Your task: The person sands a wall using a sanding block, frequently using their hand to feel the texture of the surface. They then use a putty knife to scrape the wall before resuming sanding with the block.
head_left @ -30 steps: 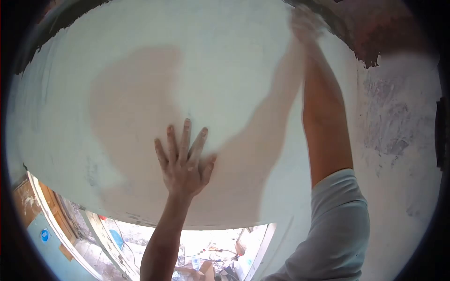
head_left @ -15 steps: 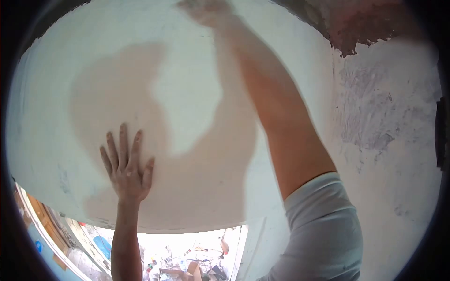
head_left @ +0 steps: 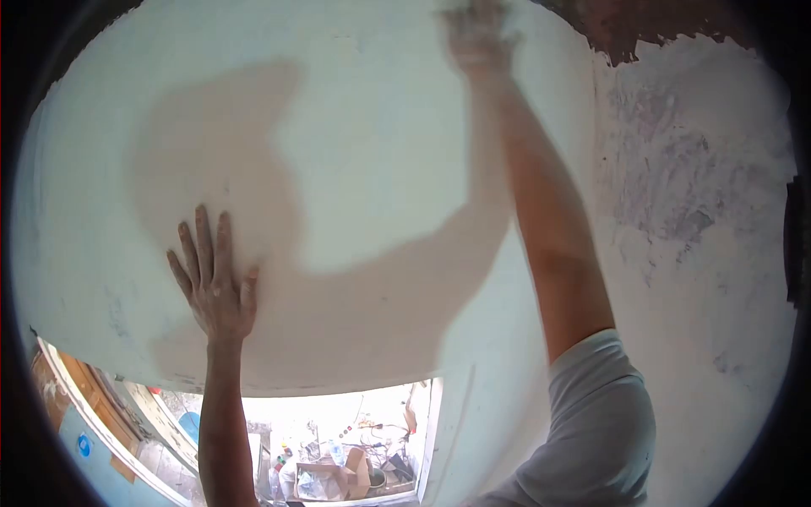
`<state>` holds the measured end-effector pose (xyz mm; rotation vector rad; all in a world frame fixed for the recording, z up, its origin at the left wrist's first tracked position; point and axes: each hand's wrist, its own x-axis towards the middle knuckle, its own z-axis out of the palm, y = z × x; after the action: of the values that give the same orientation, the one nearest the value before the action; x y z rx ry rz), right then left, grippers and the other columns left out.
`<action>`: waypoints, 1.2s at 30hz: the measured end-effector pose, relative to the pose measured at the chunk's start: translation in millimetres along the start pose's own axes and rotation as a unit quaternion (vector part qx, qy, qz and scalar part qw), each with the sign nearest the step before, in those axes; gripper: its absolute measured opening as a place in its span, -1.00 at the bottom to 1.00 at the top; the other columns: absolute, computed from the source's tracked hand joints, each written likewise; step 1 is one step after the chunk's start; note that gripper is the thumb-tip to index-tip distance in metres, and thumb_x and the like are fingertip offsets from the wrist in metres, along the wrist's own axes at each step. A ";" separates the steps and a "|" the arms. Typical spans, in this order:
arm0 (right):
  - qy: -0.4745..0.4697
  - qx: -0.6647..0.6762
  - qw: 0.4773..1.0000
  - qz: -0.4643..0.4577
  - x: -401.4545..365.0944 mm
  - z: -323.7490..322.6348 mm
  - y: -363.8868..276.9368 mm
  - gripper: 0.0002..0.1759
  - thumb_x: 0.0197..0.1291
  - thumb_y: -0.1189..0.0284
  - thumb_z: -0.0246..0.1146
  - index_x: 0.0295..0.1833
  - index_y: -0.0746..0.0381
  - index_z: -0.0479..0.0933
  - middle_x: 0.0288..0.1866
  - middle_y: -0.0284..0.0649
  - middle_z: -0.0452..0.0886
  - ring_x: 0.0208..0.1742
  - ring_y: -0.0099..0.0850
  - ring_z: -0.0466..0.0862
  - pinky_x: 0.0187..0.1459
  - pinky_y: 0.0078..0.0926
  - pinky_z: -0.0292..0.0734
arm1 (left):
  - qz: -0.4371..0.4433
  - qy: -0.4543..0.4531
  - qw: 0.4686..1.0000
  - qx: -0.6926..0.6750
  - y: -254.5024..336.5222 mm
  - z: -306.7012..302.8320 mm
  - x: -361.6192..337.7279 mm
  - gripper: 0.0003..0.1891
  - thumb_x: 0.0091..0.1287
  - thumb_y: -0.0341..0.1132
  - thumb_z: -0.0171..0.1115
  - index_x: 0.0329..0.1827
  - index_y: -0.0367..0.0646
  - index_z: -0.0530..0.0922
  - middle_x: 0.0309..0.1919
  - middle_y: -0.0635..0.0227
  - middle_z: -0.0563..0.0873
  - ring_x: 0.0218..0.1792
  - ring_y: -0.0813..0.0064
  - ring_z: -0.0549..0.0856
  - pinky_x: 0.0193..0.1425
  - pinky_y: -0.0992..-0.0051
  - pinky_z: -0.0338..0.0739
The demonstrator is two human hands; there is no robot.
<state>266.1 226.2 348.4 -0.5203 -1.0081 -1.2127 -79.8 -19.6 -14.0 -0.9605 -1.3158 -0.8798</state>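
My left hand (head_left: 221,291) lies flat against the pale plastered wall (head_left: 363,194), fingers spread and pointing upward, with nothing in it. High up near the wall's top edge is my right hand (head_left: 480,40), at the end of a raised, outstretched arm. Motion smears its fingers, and I cannot make out whether anything is under or in them. A large soft shadow of a head and arm falls across the wall between the two hands.
To the right, a rougher whitish wall (head_left: 676,186) meets the plastered one at a corner, with a dark reddish-brown patch (head_left: 625,34) above. Below is a bright opening showing a cardboard box (head_left: 334,477) among clutter. A wooden door frame (head_left: 93,393) stands lower left.
My right hand has swept to the right along the top of the wall. My left hand remains flat on the wall, and the view has shifted slightly.
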 end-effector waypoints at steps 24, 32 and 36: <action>-0.180 0.095 0.973 -0.104 -191.1 -183.5 -159.5 -0.26 0.57 -0.10 0.07 0.73 -0.04 0.31 0.83 -0.22 0.16 0.82 -0.05 0.09 0.60 0.56 -0.07 | -0.042 0.023 0.999 0.026 -30.7 17.8 68.9 -0.34 0.67 0.36 -0.19 0.79 0.58 0.14 0.83 0.47 0.06 0.78 -0.12 0.05 0.68 -0.50 -0.04; -0.296 0.261 0.860 -0.324 -228.5 -238.8 -133.8 -0.42 0.50 0.00 0.24 0.58 -0.24 0.51 0.73 -0.24 0.36 0.78 -0.10 0.20 0.67 0.50 -0.06 | 0.040 0.111 0.993 -0.022 -77.3 18.8 30.7 -0.35 0.66 0.34 -0.14 0.76 0.51 0.24 0.81 0.45 0.17 0.75 -0.17 0.13 0.68 -0.47 -0.01; -0.311 0.016 0.949 0.057 -206.5 -132.2 49.9 -0.39 0.65 0.04 0.04 0.66 0.04 0.38 0.74 -0.06 0.30 0.74 0.03 0.23 0.50 0.51 0.21 | 0.033 0.131 0.991 0.013 -111.0 17.6 -6.9 -0.35 0.66 0.32 -0.10 0.75 0.47 0.28 0.80 0.44 0.19 0.74 -0.19 0.16 0.68 -0.44 0.02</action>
<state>356.1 244.0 115.6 -0.9571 -1.5004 -0.9391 -189.7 -44.2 -13.2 -0.8322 -1.0637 -0.9024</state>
